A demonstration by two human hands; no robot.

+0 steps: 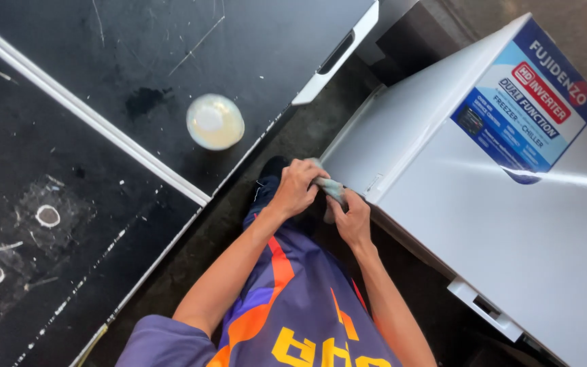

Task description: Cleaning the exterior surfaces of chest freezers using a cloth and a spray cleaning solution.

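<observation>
Head view: I see a pale round lid [215,121] lying on the black panel [103,88] at left. My left hand [298,187] and right hand [351,216] both pinch a grey cloth [332,186] at the white chest freezer [511,224] corner.

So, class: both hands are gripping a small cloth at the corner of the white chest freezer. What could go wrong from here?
1. The left hand and right hand bunch the cloth by the white chest freezer corner, so knuckles might knock it.
2. The round pale dish sits near the black lid edge and might get nudged.
</observation>
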